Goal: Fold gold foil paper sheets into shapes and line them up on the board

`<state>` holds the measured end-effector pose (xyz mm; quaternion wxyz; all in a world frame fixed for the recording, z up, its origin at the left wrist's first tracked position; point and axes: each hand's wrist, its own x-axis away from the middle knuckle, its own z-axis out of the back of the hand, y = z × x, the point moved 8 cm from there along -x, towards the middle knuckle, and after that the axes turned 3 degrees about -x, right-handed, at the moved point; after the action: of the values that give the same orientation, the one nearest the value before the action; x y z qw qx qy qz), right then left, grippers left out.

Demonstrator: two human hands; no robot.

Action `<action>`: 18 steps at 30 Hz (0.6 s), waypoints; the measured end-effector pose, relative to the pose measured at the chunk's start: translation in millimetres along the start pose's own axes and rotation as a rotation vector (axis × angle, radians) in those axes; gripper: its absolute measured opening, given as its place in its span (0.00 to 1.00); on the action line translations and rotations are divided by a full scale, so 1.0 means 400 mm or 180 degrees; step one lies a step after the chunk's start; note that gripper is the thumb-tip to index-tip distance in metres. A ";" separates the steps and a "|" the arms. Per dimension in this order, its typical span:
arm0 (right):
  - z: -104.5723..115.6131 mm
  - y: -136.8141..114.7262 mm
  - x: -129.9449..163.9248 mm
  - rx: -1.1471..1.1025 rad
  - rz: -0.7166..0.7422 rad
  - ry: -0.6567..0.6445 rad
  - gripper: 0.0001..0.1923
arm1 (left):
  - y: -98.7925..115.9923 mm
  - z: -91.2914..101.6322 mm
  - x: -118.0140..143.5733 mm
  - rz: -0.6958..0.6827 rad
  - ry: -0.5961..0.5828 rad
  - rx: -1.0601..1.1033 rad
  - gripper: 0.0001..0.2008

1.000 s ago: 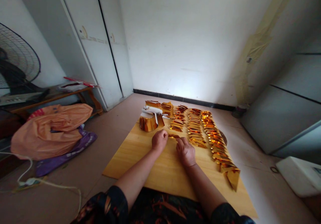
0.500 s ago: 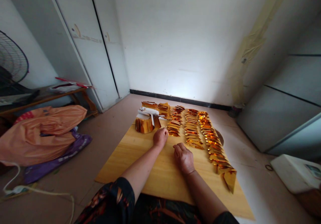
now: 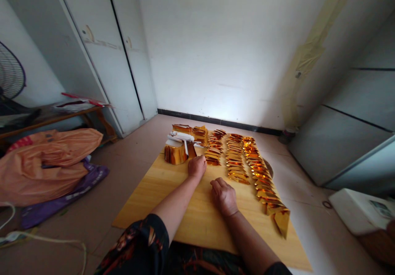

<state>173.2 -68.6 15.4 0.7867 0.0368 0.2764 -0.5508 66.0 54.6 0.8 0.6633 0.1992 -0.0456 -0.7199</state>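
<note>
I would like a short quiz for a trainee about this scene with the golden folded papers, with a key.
1. True or false: the left hand lies beside the near end of the leftmost row of gold foil pieces.
2. How many rows of foil pieces lie on the wooden board?
3. The right hand is: A) lifting a piece, B) resting knuckles up on the board, C) touching the orange bag.

Key: 1 true; 2 three; 3 B.
</note>
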 end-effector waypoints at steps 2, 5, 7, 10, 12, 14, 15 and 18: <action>-0.002 -0.001 0.001 -0.0005 0.0010 -0.0043 0.12 | 0.005 0.001 0.001 -0.0033 -0.0013 -0.0068 0.08; -0.004 -0.002 0.002 -0.0002 0.0007 -0.0096 0.11 | 0.011 0.001 0.003 -0.0063 -0.0032 -0.0153 0.07; -0.004 -0.001 0.002 0.0009 -0.0005 -0.0113 0.11 | 0.014 0.002 0.005 -0.0077 -0.0042 -0.0193 0.07; -0.006 -0.001 0.001 0.0019 -0.0018 -0.0144 0.11 | 0.017 0.007 0.007 -0.0093 -0.0058 -0.0224 0.07; -0.007 -0.001 0.001 0.0028 -0.0024 -0.0168 0.11 | 0.017 0.013 0.010 -0.0074 -0.0064 -0.0224 0.07; -0.009 0.000 0.001 0.0034 -0.0019 -0.0180 0.11 | 0.017 0.020 0.015 -0.0029 -0.0056 -0.0218 0.08; -0.010 0.000 0.002 0.0033 -0.0009 -0.0182 0.11 | 0.017 0.024 0.019 -0.0015 -0.0040 -0.0217 0.09; -0.014 0.002 0.004 0.0016 0.0035 -0.0182 0.11 | 0.022 0.033 0.039 -0.0060 0.0062 -0.0197 0.06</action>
<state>172.1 -67.5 9.8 0.7971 0.0244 0.2523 -0.5480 69.1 35.6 12.3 0.6628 0.1859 -0.0150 -0.7252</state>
